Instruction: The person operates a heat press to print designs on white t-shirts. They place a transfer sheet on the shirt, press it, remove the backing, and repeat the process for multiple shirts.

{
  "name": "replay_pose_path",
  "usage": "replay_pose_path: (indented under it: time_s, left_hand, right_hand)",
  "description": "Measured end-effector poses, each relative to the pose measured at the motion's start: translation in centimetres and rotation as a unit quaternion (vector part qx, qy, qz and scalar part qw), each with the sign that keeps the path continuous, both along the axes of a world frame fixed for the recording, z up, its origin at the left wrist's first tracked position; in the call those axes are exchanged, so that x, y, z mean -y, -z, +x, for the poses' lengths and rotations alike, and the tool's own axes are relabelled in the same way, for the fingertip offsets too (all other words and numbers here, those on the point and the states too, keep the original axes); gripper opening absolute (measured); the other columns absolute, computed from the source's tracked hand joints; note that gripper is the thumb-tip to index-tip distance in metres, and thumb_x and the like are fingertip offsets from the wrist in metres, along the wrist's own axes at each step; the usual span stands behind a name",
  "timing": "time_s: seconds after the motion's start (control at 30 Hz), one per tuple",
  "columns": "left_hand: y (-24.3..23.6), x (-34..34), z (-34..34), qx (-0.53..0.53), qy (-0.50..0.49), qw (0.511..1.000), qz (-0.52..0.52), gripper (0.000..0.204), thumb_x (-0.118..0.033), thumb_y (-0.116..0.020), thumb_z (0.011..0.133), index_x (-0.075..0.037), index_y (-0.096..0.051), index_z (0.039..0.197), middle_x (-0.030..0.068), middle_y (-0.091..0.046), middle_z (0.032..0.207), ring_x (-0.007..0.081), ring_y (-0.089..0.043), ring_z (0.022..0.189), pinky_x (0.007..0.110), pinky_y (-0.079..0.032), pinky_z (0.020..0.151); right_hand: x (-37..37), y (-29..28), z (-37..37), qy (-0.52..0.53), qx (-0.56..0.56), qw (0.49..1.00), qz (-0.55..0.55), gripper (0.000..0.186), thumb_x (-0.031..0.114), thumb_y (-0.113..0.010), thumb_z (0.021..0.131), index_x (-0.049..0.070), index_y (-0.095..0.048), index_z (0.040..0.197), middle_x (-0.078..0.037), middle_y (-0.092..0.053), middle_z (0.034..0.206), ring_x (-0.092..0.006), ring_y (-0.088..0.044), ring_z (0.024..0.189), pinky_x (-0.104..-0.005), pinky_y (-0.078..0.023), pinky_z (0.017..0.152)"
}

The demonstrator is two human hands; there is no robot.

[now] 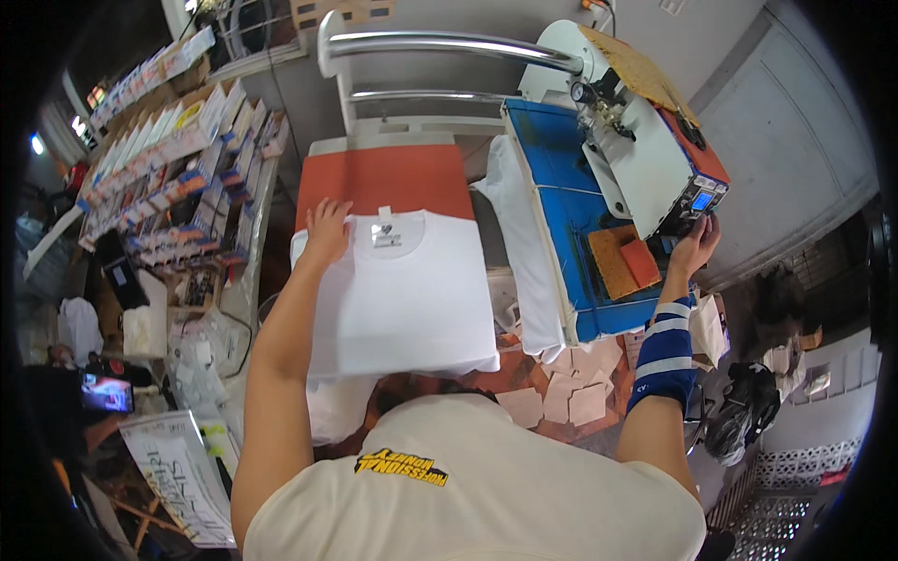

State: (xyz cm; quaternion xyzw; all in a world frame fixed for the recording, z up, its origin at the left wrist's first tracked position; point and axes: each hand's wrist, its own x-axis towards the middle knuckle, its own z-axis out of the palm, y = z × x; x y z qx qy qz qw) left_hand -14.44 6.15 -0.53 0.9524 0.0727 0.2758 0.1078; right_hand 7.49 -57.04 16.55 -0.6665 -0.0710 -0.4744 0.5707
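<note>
A white T-shirt [402, 299] lies spread over an orange-red press pad [383, 173], its collar toward the far side. Dark print marks the inside of the neck, with a small white tag above it. My left hand [327, 234] rests at the shirt's left shoulder, fingers spread and reaching onto the bare pad. To the right, my right hand [694, 248] reaches up to the control box [700, 198] of the heat press, fingertips at the panel below its lit blue screen. No object shows in either hand.
A blue platen [552, 178] at the right carries an orange-brown pad [613, 262]; white cloth [524, 252] hangs beside it. Chrome rails [458, 43] cross the back. Stacked boxes [168, 140] fill the left table. Paper squares [571, 393] litter the floor.
</note>
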Motion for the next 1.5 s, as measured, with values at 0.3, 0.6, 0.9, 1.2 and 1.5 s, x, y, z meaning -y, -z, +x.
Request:
replay_pose_path:
  time_s: [0.3, 0.6, 0.9, 1.2, 1.5]
  left_hand:
    - [-1.2, 2.1, 3.3, -0.128, 0.071, 0.978, -0.150, 0.015, -0.009, -0.066, 0.090, -0.003, -0.063, 0.103, 0.0152, -0.067, 0.096, 0.0338, -0.065, 0.088, 0.040, -0.052, 0.078]
    - [-12.5, 6.0, 8.3, -0.122, 0.080, 0.858, -0.492, 0.027, -0.010, -0.066, 0.092, -0.002, -0.067, 0.118, 0.0024, -0.067, 0.086, 0.0091, -0.058, 0.067, 0.023, -0.049, 0.063]
    - [-12.4, 31.2, 13.0, -0.286, 0.302, 0.539, -0.733, 0.040, -0.014, -0.061, 0.098, -0.001, -0.056, 0.134, 0.0072, -0.063, 0.113, 0.0234, -0.066, 0.102, 0.038, -0.054, 0.091]
    - [-6.9, 12.0, -4.6, -0.027, 0.017, 0.876, -0.482, 0.023, -0.021, -0.062, 0.097, -0.001, -0.068, 0.107, 0.0042, -0.068, 0.095, 0.0151, -0.066, 0.083, 0.031, -0.054, 0.079]
    - [-2.0, 1.7, -21.5, 0.104, -0.190, 0.892, -0.396, 0.023, -0.011, -0.053, 0.093, 0.000, -0.065, 0.109, 0.0160, -0.066, 0.104, 0.0288, -0.065, 0.101, 0.038, -0.050, 0.091]
  right_hand:
    - [2.6, -0.3, 0.7, 0.099, -0.050, 0.993, -0.041, 0.034, 0.023, -0.061, 0.101, 0.001, -0.059, 0.126, -0.007, -0.067, 0.104, -0.0085, -0.059, 0.082, -0.0228, -0.049, 0.070]
    - [3.2, 0.3, 2.0, 0.029, -0.023, 0.999, -0.026, 0.035, 0.020, -0.060, 0.101, 0.000, -0.054, 0.129, -0.007, -0.064, 0.095, -0.0074, -0.057, 0.071, -0.0227, -0.048, 0.059]
    - [2.7, -0.8, 1.7, 0.137, -0.008, 0.987, -0.078, 0.032, 0.026, -0.063, 0.095, 0.006, -0.066, 0.119, -0.016, -0.063, 0.109, -0.0317, -0.062, 0.100, -0.0396, -0.048, 0.090]
    - [-10.2, 2.5, -11.7, -0.077, 0.023, 0.993, -0.085, 0.017, 0.007, -0.060, 0.095, -0.004, -0.062, 0.109, -0.018, -0.064, 0.108, -0.0302, -0.062, 0.096, -0.0377, -0.049, 0.089]
    - [-25.4, 19.9, -9.1, -0.231, -0.245, 0.885, -0.321, 0.035, 0.001, -0.058, 0.089, -0.006, -0.058, 0.124, -0.020, -0.062, 0.123, -0.0337, -0.060, 0.112, -0.0393, -0.046, 0.100]
